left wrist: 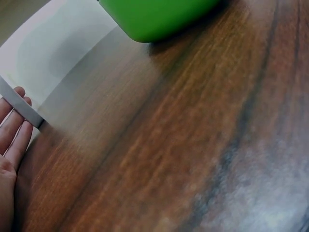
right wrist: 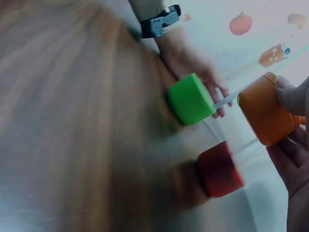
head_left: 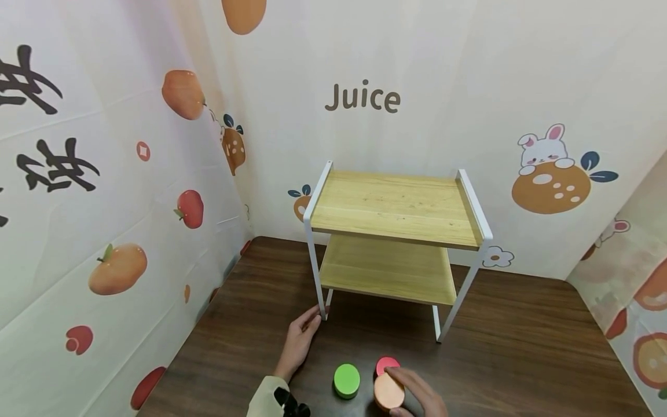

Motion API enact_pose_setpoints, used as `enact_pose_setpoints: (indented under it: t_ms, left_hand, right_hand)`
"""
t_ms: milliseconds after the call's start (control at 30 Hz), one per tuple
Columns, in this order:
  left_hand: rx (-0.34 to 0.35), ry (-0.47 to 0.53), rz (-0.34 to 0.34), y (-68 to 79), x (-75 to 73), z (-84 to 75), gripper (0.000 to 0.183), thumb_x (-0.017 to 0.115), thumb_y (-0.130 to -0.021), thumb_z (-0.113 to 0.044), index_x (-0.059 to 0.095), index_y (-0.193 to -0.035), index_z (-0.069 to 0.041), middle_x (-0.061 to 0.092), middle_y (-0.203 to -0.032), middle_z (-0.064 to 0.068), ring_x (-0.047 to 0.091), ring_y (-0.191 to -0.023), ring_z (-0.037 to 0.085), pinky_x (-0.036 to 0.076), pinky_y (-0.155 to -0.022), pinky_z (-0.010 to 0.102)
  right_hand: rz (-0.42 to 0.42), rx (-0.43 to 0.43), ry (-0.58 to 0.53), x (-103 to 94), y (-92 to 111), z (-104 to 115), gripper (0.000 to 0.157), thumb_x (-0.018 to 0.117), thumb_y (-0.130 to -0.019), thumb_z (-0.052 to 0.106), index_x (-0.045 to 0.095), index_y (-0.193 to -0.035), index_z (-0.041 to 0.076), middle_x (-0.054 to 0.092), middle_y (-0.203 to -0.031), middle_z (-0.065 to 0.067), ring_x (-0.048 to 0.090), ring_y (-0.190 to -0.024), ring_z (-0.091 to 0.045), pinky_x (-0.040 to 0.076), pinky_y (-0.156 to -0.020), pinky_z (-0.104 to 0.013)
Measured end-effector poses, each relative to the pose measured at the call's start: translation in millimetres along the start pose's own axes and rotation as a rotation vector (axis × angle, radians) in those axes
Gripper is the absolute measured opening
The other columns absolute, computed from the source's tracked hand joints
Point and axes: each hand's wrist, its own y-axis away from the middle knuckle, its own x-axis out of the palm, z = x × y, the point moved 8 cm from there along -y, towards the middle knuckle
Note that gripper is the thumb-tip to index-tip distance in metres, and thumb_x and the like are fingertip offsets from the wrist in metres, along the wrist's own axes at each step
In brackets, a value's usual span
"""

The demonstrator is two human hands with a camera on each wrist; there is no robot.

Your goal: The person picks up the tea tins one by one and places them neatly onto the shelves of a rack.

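Note:
My right hand (head_left: 424, 397) grips an orange round container (head_left: 389, 392) by its sides, thumb and fingers on opposite edges. In the right wrist view, a lid seam shows near the end of this container (right wrist: 268, 111), which is held up off the table. A red container (head_left: 387, 365) stands just behind it, partly hidden in the head view. To the left is a green container (head_left: 346, 380). My left hand (head_left: 299, 341) is at the foot of the white front left leg of a two-tier shelf (head_left: 391, 202); in the left wrist view its fingers (left wrist: 18, 140) extend straight behind the leg.
The shelf has two light wood boards in a white frame, the lower board (head_left: 388, 269) beneath the upper one. It stands on a dark wood table (head_left: 250, 324). Printed curtains (head_left: 443, 87) with fruit pictures enclose the table at the back and sides.

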Motion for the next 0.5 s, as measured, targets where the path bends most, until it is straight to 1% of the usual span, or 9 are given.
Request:
enact_pose_setpoints:
  t_ms: [67,100,200,300,367,400,433,467,500]
  left_hand:
    - [0.0,0.001,-0.001,-0.6,0.3,-0.2,0.042,0.054,-0.1,-0.03,0.057,-0.136,-0.01,0.063,-0.13,0.009,0.057,-0.123,0.02,0.043,-0.096,0.017]
    - [-0.003,0.0,-0.001,-0.7,0.3,-0.1,0.042,0.055,-0.1,-0.031,0.057,-0.136,-0.01,0.063,-0.13,0.009,0.056,-0.124,0.02,0.043,-0.096,0.017]
    - [-0.012,-0.015,-0.001,-0.6,0.0,0.2,0.044,0.055,-0.099,-0.032,0.055,-0.137,-0.009,0.063,-0.131,0.008,0.056,-0.125,0.019,0.043,-0.096,0.018]
    - [-0.015,-0.02,0.001,-0.3,-0.4,0.5,0.045,0.054,-0.1,-0.029,0.054,-0.138,-0.006,0.062,-0.132,0.009,0.055,-0.125,0.02,0.043,-0.096,0.017]
    - [-0.007,-0.011,0.007,0.3,0.0,-1.7,0.044,0.053,-0.101,-0.026,0.053,-0.139,-0.003,0.061,-0.132,0.012,0.054,-0.126,0.022,0.042,-0.096,0.016]
    - [-0.009,0.003,0.012,0.6,0.2,-3.8,0.044,0.053,-0.101,-0.024,0.052,-0.139,-0.002,0.061,-0.132,0.014,0.054,-0.126,0.024,0.042,-0.096,0.016]
    - [-0.01,0.015,0.019,1.2,0.6,-6.8,0.043,0.053,-0.101,-0.021,0.052,-0.138,0.0,0.06,-0.133,0.016,0.054,-0.126,0.026,0.043,-0.095,0.016]
    - [-0.007,0.024,0.027,1.9,1.0,-10.7,0.043,0.052,-0.101,-0.019,0.051,-0.138,0.002,0.059,-0.133,0.018,0.054,-0.126,0.028,0.043,-0.095,0.016]
    - [-0.009,0.032,0.034,2.8,1.5,-14.5,0.043,0.052,-0.101,-0.018,0.05,-0.138,0.003,0.058,-0.133,0.02,0.053,-0.126,0.029,0.043,-0.095,0.016]
  right_hand:
    - [-0.034,-0.089,-0.023,-5.8,-6,8,0.062,0.083,-0.077,0.022,0.059,-0.133,0.013,0.061,-0.125,0.007,0.059,-0.11,-0.006,0.049,-0.084,-0.022]
    - [-0.032,-0.11,-0.035,-7.7,-9,11,0.063,0.082,-0.078,0.021,0.057,-0.135,0.013,0.06,-0.126,0.006,0.059,-0.111,-0.005,0.048,-0.086,-0.019]
    - [-0.032,-0.181,-0.101,-12.8,-18,19,0.063,0.08,-0.08,0.015,0.054,-0.137,0.008,0.06,-0.128,0.0,0.058,-0.114,-0.008,0.043,-0.092,-0.013]
    - [-0.042,-0.192,-0.148,-19.1,-30,28,0.062,0.079,-0.08,0.014,0.055,-0.137,0.009,0.06,-0.128,0.0,0.057,-0.115,-0.007,0.041,-0.093,-0.011]
    - [-0.056,-0.213,-0.149,-24.5,-39,35,0.061,0.08,-0.079,0.013,0.056,-0.135,0.008,0.061,-0.126,-0.002,0.058,-0.114,-0.011,0.039,-0.095,-0.011]
    - [-0.057,-0.216,-0.144,-27.4,-43,38,0.06,0.08,-0.079,0.013,0.056,-0.135,0.008,0.061,-0.126,-0.003,0.059,-0.114,-0.012,0.039,-0.096,-0.011]
    - [-0.041,-0.199,-0.14,-29.5,-48,40,0.059,0.079,-0.081,0.014,0.056,-0.135,0.01,0.061,-0.127,-0.001,0.058,-0.115,-0.011,0.039,-0.096,-0.011]
    - [-0.04,-0.206,-0.135,-32.2,-52,44,0.059,0.079,-0.081,0.014,0.056,-0.136,0.011,0.061,-0.127,-0.001,0.058,-0.115,-0.012,0.038,-0.097,-0.011]
    - [-0.03,-0.202,-0.124,-34.3,-57,46,0.058,0.078,-0.082,0.015,0.056,-0.136,0.012,0.061,-0.127,-0.001,0.059,-0.114,-0.013,0.04,-0.096,-0.012]
